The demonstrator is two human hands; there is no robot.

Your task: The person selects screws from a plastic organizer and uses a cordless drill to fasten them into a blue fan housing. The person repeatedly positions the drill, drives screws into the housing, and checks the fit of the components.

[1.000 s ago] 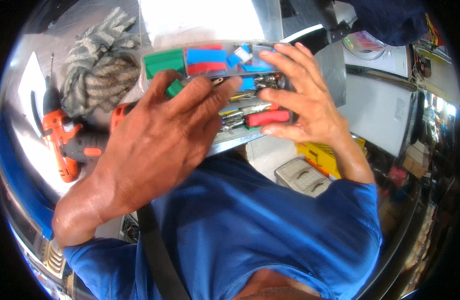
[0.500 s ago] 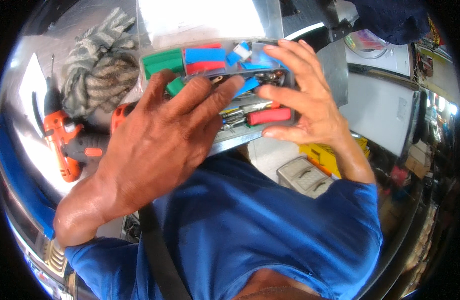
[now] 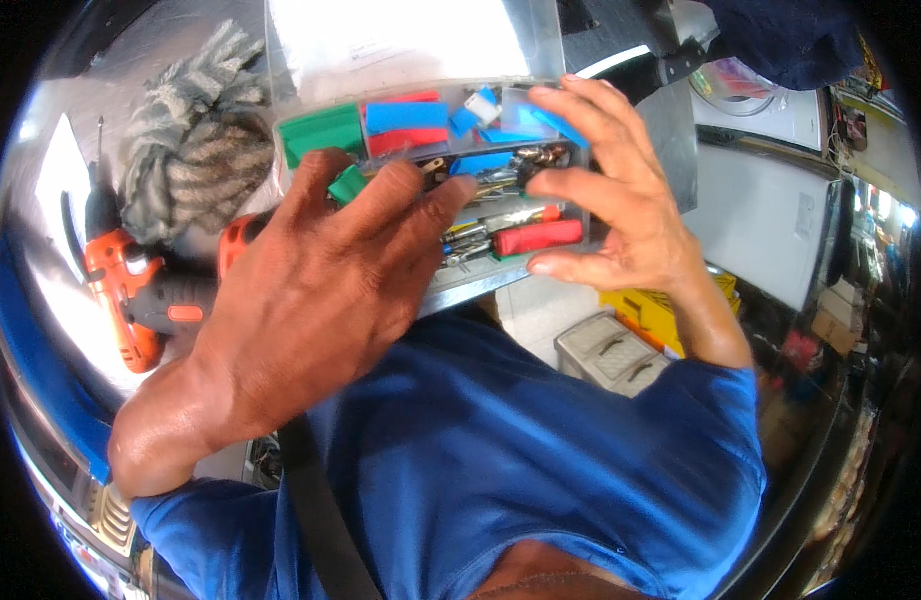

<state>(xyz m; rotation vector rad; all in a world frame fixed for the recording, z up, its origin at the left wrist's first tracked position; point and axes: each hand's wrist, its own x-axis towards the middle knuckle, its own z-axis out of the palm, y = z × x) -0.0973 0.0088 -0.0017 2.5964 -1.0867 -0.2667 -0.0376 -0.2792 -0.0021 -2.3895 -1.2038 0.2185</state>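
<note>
A clear compartment box (image 3: pixel 436 292) of small parts lies on the metal worktop. Inside are a green piece (image 3: pixel 323 135), a blue flat piece (image 3: pixel 408 117) over red ones, and a red roll (image 3: pixel 539 237) beside thin metal parts. My left hand (image 3: pixel 316 270) reaches over the middle compartments, its fingers spread and bent downward. The undersides of those fingers and the thumb are hidden; a small green piece (image 3: pixel 348 186) shows between two of them. At the box's right end, my right hand (image 3: pixel 636 195) spreads its fingers, the thumb at the near side.
An orange and black cordless drill (image 3: pixel 121 270) lies at the left, near a grey rag (image 3: pixel 206 150). The box's clear lid (image 3: pixel 411 40) is raised behind it. A knife handle (image 3: pixel 681 62) shows at the far right. Below the worktop stand a grey case (image 3: pixel 613 352) and a yellow box (image 3: pixel 646 315).
My left fingertips have shifted slightly left and down. The blue strip beside them now lies farther back in its compartment, and more metal parts show. My right hand has hardly moved.
</note>
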